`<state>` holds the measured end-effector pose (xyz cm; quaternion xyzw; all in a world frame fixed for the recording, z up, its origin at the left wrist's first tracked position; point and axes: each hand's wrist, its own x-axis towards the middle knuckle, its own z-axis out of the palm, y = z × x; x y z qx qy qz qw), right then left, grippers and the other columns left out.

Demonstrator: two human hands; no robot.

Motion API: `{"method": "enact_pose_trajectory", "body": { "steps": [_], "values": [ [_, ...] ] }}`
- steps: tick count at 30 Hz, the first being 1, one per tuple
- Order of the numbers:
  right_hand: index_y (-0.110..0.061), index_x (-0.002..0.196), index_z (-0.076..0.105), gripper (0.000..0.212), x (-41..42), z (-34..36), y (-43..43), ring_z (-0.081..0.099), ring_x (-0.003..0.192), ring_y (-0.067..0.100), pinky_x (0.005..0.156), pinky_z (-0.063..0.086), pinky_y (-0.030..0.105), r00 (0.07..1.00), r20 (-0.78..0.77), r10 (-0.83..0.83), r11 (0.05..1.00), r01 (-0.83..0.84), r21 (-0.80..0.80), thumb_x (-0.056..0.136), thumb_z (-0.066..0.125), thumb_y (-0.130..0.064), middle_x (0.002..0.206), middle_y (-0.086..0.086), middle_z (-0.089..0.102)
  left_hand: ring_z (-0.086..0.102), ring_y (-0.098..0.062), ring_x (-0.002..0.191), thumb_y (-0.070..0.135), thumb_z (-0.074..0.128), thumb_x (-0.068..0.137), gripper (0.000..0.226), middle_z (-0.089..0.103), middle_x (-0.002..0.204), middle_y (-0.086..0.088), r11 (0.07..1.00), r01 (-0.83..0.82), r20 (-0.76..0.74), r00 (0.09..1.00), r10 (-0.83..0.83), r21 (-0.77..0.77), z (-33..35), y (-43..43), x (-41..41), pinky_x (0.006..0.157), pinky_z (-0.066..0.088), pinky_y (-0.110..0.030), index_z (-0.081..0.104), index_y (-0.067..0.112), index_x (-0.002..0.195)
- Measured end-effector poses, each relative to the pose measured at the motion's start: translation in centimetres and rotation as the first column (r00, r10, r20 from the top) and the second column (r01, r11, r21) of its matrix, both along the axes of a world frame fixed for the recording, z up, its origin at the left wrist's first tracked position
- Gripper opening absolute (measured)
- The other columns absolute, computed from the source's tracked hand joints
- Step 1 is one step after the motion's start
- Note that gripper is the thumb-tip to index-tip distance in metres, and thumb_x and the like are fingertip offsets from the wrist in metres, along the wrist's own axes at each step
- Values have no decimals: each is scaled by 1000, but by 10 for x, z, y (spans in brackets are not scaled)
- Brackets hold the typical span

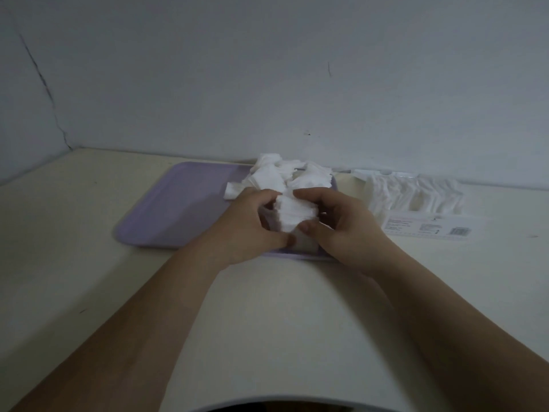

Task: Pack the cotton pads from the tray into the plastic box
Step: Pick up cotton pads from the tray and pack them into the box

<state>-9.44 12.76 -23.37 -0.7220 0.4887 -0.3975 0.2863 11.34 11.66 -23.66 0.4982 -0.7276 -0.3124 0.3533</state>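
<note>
Cotton pads lie heaped on the right part of a lilac tray on the pale tabletop. Left hand and right hand meet over the tray's near right corner, fingers curled round a small stack of pads held between them. Clear plastic box, just beside the tray to the right, already holds white pads; a printed label shows on its near side.
</note>
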Motion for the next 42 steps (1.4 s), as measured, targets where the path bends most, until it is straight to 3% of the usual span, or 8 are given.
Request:
{"method": "enact_pose_trajectory", "body": {
  "steps": [7, 13, 16, 19, 24, 30, 38, 42],
  "values": [
    [-28, 150, 48, 79, 11, 2, 1, 54, 132, 4, 117, 42, 33, 984, 176, 8, 975, -46, 218, 73, 67, -18, 145, -13, 55, 39, -3, 54, 17, 93, 69, 38, 45, 59, 13, 999, 42, 23, 999, -42, 8, 3, -1, 4, 53, 34, -19, 72, 16, 101],
    [-21, 154, 41, 83, 27, -3, 1, 61, 91, -24, 72, 51, 7, 941, 336, -31, 955, -71, 287, 84, 49, 23, 129, -19, 51, 74, -6, 77, 20, 89, 75, 37, 78, 86, 10, 994, 80, -30, 996, -78, 70, 3, 2, -7, 70, 59, -25, 67, 21, 105],
    [-21, 151, 45, 85, 31, 2, 2, 64, 105, -9, 80, 53, 15, 885, 461, -62, 947, -94, 307, 75, 52, 16, 146, -5, 50, 73, -3, 75, 22, 90, 74, 34, 77, 86, 10, 999, 41, -18, 999, -41, 20, 0, 2, -10, 65, 54, -18, 65, 25, 97],
    [-21, 131, 59, 72, 19, 15, 0, 67, 101, -4, 80, 53, 16, 846, 513, -145, 972, 26, 232, 61, 54, -3, 127, -1, 66, 61, 1, 58, 21, 91, 72, 28, 68, 69, 16, 1000, -1, -32, 999, 1, 0, 0, 0, -7, 55, 45, -14, 66, 20, 86],
    [-23, 110, 67, 38, -15, 19, -12, 69, 98, 16, 88, 52, 26, 883, 177, -436, 898, 441, 12, 78, 53, -6, 102, -10, 70, 63, -13, 72, 25, 93, 65, 44, 67, 91, 3, 993, -113, -54, 992, 115, 33, 0, -3, -1, 66, 51, -28, 68, 15, 99],
    [-8, 138, 59, 41, -8, -9, -22, 58, 125, 32, 99, 40, 28, 922, -263, -283, 958, 284, -32, 98, 50, -11, 137, 15, 64, 58, -18, 68, 39, 87, 54, 59, 66, 81, -17, 989, -69, -160, 983, 90, 129, 0, -1, -2, 65, 49, -38, 62, 5, 96],
    [-14, 143, 54, 54, -7, -10, -37, 54, 129, 32, 107, 46, 44, 876, -326, -356, 933, 354, -67, 92, 69, -24, 137, 12, 61, 61, -13, 66, 34, 89, 56, 39, 69, 78, -3, 985, -30, -184, 981, 61, 169, -1, -1, -3, 61, 52, -31, 65, 21, 83],
    [-19, 120, 72, 33, -9, -6, -33, 60, 99, 3, 84, 42, 11, 915, -182, -360, 927, 330, -177, 88, 69, -10, 106, -5, 69, 69, -13, 74, 24, 93, 64, 39, 77, 90, -8, 984, 5, -255, 966, 42, 181, -4, -3, 1, 63, 58, -29, 72, 19, 96]
  ]
}}
